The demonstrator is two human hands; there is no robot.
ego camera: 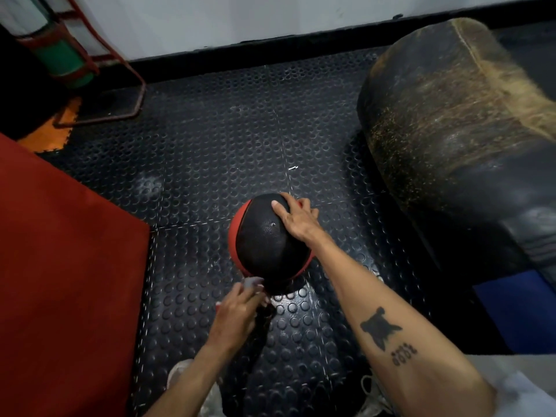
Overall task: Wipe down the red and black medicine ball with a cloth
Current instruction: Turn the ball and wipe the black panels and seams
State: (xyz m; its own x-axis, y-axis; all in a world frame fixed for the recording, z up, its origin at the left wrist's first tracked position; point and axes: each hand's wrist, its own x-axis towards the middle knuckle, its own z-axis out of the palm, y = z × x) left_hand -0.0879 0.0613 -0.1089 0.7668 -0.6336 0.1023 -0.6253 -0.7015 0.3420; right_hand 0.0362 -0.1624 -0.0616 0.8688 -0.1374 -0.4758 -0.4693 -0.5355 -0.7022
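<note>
The red and black medicine ball (264,245) rests on the studded black rubber floor in the middle of the view. My right hand (296,219) lies on its upper right side, fingers spread over the black panel and curving round the far edge. My left hand (240,308) is at the ball's near lower edge, fingers curled round a small pale cloth (251,282) pressed against the ball. Most of the cloth is hidden inside the hand.
A large worn black punching bag (451,115) lies on the floor to the right, with a blue pad (520,308) below it. A red mat (60,266) covers the left. A red metal frame (120,85) and a green roll (66,64) stand at the back left. My shoes show at the bottom.
</note>
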